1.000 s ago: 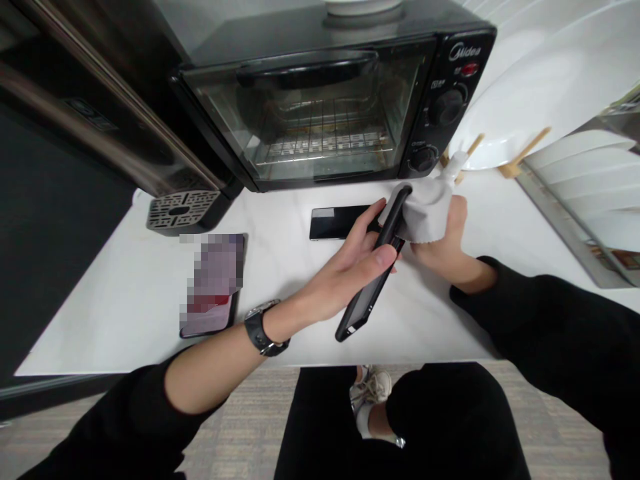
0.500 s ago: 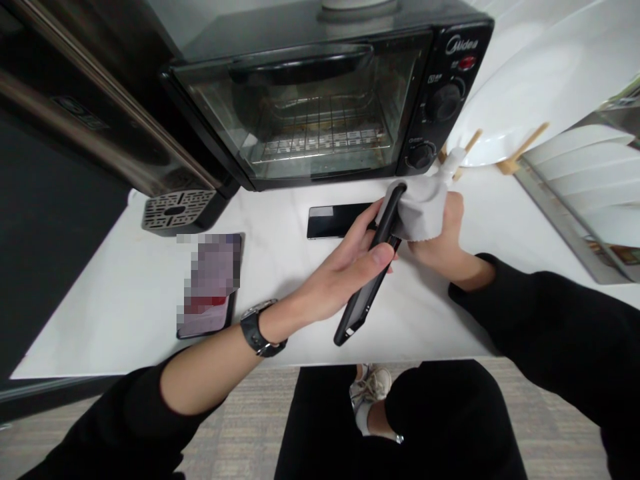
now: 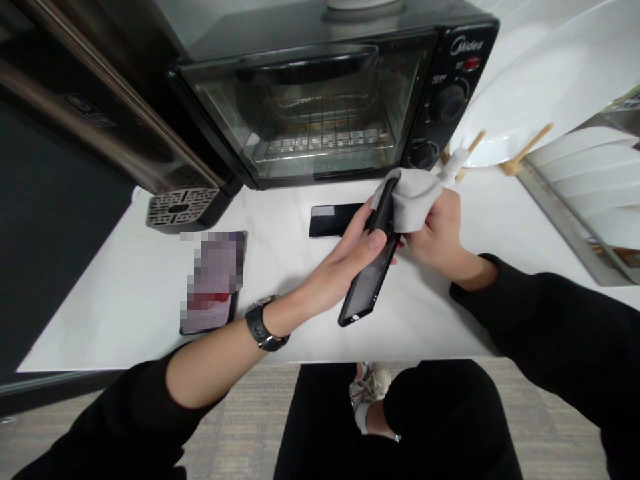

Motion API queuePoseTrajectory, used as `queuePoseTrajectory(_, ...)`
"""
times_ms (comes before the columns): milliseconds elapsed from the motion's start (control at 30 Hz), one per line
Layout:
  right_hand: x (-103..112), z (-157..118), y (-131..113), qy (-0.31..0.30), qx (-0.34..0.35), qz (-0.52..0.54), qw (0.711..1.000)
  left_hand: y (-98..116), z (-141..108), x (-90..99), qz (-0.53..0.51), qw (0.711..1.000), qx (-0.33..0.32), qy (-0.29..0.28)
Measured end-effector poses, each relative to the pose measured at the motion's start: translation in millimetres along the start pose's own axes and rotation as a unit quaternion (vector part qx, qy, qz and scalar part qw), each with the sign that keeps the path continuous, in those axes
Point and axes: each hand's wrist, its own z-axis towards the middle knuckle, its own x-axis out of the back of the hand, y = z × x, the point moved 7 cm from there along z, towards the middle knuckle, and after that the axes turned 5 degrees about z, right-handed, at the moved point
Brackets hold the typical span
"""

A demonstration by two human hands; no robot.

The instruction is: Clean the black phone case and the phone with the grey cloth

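Observation:
My left hand (image 3: 353, 260) grips a thick black-edged phone (image 3: 367, 287), held tilted above the counter with its thumb on the near face. In my right hand (image 3: 437, 233) is a light grey cloth (image 3: 415, 193), its fingers closed on the lower part. The cloth drapes over the phone's upper end and touches it. Just behind the right hand shows a small white bottle (image 3: 454, 165); whether the hand touches it I cannot tell. Another dark phone (image 3: 333, 220) lies flat on the counter, partly covered by the left hand.
A black toaster oven (image 3: 320, 113) stands at the back of the white counter (image 3: 285, 267). To the left are a phone with a blurred screen (image 3: 215, 280) and a machine's drip tray (image 3: 183, 208). White plates (image 3: 540, 93) stand in a wooden rack (image 3: 520, 157) at right.
The cloth has shifted left and up over the phone's top end, with the right hand following slightly. The phone has turned to show more of its face.

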Motion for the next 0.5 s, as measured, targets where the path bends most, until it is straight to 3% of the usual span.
queuePoseTrajectory(133,4.1,3.8,-10.7,0.036,0.022,0.02,0.999,1.0,-0.6,2.5,-0.023,0.999,0.024,0.022)
queuePoseTrajectory(267,9.3,7.3,-14.3,0.068,0.02,0.035,0.997,-0.6,-2.8,-5.3,-0.049,0.996,0.076,0.004)
queuePoseTrajectory(500,8.9,7.0,-12.5,0.068,0.013,0.042,0.997,-19.0,-2.0,-0.9,-0.005,0.995,0.095,-0.008)
